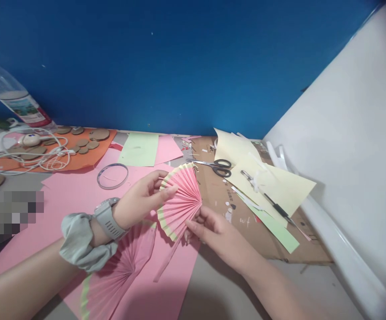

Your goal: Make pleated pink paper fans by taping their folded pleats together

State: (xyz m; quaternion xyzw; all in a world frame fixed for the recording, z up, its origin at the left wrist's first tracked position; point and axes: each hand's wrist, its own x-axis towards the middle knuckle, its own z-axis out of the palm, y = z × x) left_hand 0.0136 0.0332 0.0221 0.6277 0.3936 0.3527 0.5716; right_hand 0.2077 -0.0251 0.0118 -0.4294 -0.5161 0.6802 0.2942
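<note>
Tabletop (209, 278): grey. Pink sheet (69, 193): flat upon it. Cardboard (213, 200): brown, to the right. Lower fan (131, 255): pleated paper, pink, green-edged, lying on the sheet. Held fan (179, 202): pink, yellow-edged, raised above the sheet; left hand (142, 195) pinching its rim, thumb on the face, right hand (211, 229) pinching near the gathered point. Handling, as judged: very light, springy across the pleats, easily creased; best held at the gathered point, rim lightly steadied. Hidden: some fingertips behind paper. Cut off: lower fan, at the frame's bottom. Unclear: whether the narrow strip (166, 265) joins the held fan.
</note>
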